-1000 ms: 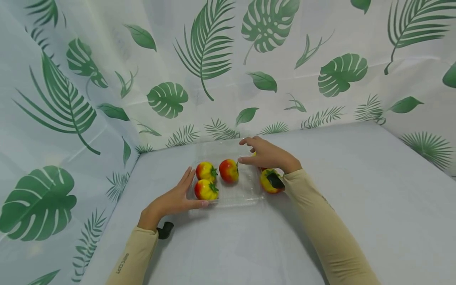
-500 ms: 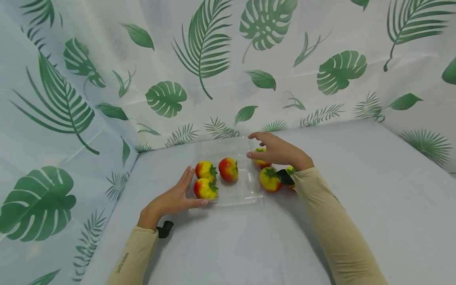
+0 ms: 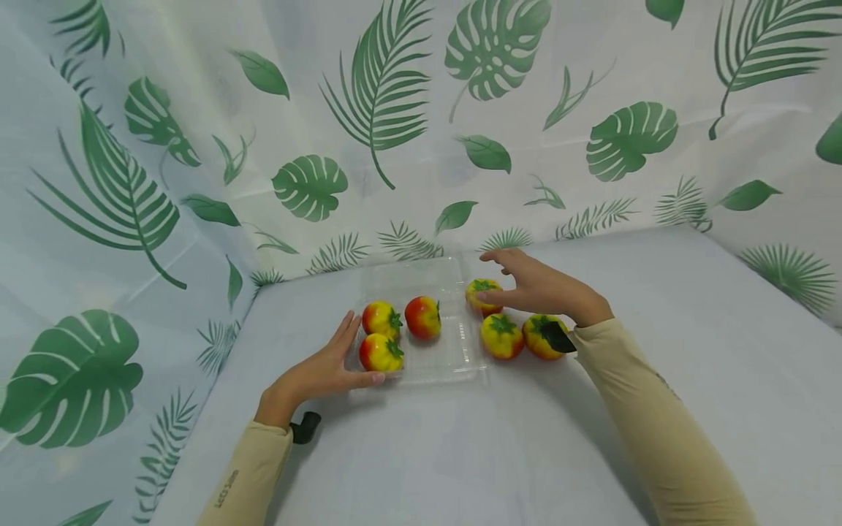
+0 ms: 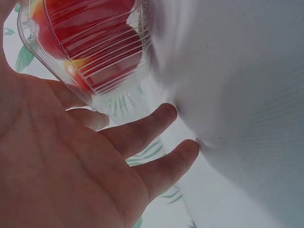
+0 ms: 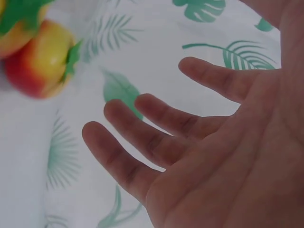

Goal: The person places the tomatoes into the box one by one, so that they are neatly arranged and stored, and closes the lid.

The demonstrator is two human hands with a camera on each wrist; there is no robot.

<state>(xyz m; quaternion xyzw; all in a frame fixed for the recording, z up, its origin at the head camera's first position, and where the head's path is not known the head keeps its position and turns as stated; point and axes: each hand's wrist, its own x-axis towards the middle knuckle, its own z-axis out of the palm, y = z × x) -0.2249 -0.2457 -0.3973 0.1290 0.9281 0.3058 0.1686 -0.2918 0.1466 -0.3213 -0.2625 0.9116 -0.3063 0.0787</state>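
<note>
Sleeves (image 3: 246, 471) of tan cloth cover both forearms at the bottom of the head view, the left one printed with small dark lettering. Just past the left cuff, a black piece (image 3: 305, 427) juts out at the wrist; a black tab (image 3: 558, 337) shows at the right cuff.

Beyond the cuff, the left hand (image 3: 325, 372) lies along the left side of a clear plastic container (image 3: 454, 351), thumb at the near edge and fingers at the side wall. Its fingers are extended and spread, not clamped on anything; in the left wrist view, two fingertips (image 4: 167, 111) rest on the white tabletop (image 3: 421, 453), beside the container's ribbed wall.

Six red-and-yellow fruits with green leafy tops stand about. Inside the container, the near-left fruit (image 3: 381, 353) sits against the back-left fruit (image 3: 380, 320), with the middle fruit (image 3: 422, 318) just to their right. To the right of the container, the front fruit (image 3: 501, 337) is beside the rightmost fruit (image 3: 539, 332), which the black tab partly covers.

Farther back, the right hand (image 3: 542, 287) is raised, fingers apart and holding nothing. Its thumb overlaps the rear fruit (image 3: 483, 291) in the head view; I cannot tell whether they touch.

Behind everything, a white backdrop (image 3: 408, 175) printed with green leaves rises from the tabletop's far edge and continues along both sides.
</note>
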